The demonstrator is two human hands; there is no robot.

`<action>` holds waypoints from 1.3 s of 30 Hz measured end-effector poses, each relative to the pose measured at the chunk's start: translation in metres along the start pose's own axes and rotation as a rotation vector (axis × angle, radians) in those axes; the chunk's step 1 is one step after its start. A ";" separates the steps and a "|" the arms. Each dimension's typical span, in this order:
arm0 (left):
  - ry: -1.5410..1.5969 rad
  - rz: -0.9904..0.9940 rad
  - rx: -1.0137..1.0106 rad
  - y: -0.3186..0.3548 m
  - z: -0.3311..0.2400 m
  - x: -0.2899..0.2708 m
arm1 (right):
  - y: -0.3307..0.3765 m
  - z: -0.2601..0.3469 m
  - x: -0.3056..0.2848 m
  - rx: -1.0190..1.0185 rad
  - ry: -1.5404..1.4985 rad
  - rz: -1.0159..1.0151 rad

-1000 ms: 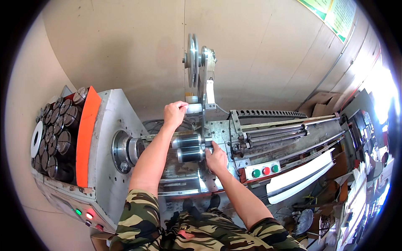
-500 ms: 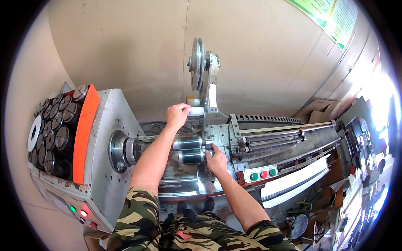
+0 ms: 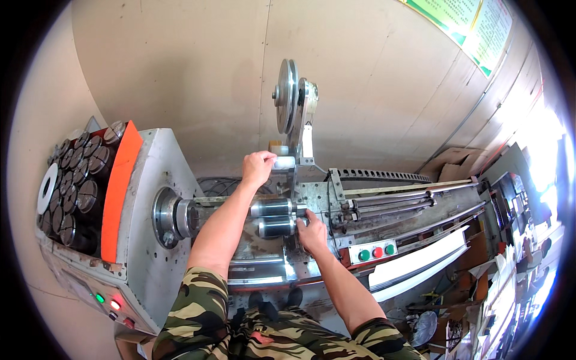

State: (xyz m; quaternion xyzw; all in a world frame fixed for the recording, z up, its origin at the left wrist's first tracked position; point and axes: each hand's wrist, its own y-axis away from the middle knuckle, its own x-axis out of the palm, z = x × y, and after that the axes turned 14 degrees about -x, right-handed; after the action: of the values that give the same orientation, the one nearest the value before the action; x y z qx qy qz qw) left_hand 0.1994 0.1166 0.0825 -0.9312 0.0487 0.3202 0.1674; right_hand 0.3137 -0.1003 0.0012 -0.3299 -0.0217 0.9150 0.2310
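Observation:
Fingers pinched together, my left hand (image 3: 258,168) is raised against the left end of a white roller (image 3: 284,162). Whether a thin piece is caught between its fingertips cannot be made out. My right hand (image 3: 313,233) is lower and to the right, thumb and fingers bent around the right ends of two shiny steel rollers (image 3: 276,227). What it grips there is mostly hidden by the fingers. Above the white roller stands a large grooved metal wheel (image 3: 284,96) on an upright arm. Left of the rollers, a round spindle chuck (image 3: 174,217) projects from the machine housing.
An orange-edged bin (image 3: 120,192) of dark, slotted cylinders tops the housing at left. A button box (image 3: 373,252) with green and red buttons sits right of my right hand. White sheets (image 3: 420,264) lie near the front right. Cardboard (image 3: 453,165) leans at the back wall.
Both hands keep nearly the same places on the machine. The whole view has shifted slightly, and the wheel and rollers appear a little lower.

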 end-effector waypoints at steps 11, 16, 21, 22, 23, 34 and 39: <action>0.048 -0.017 -0.027 0.017 0.035 -0.001 | -0.001 -0.010 0.004 -0.040 0.012 -0.024; -0.104 0.261 -0.099 0.064 0.068 -0.056 | 0.001 -0.012 0.005 -0.029 0.012 -0.053; -0.587 0.399 0.123 0.119 0.075 -0.094 | 0.002 -0.010 0.004 -0.021 -0.005 -0.051; -0.659 0.390 0.182 0.126 0.076 -0.094 | 0.003 -0.006 0.003 -0.021 -0.012 -0.032; -0.730 0.381 0.241 0.131 0.076 -0.094 | 0.003 -0.007 0.006 -0.020 -0.001 -0.032; -0.763 0.308 0.403 0.140 0.091 -0.070 | 0.003 -0.014 0.015 -0.015 0.061 -0.044; -0.752 0.275 0.464 0.138 0.106 -0.064 | 0.003 -0.021 0.021 -0.008 0.051 -0.054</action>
State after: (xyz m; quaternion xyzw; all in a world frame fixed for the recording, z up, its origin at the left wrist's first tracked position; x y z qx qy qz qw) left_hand 0.0594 0.0222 0.0046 -0.6732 0.1778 0.6356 0.3334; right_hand 0.3110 -0.0965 -0.0280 -0.3534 -0.0284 0.8997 0.2547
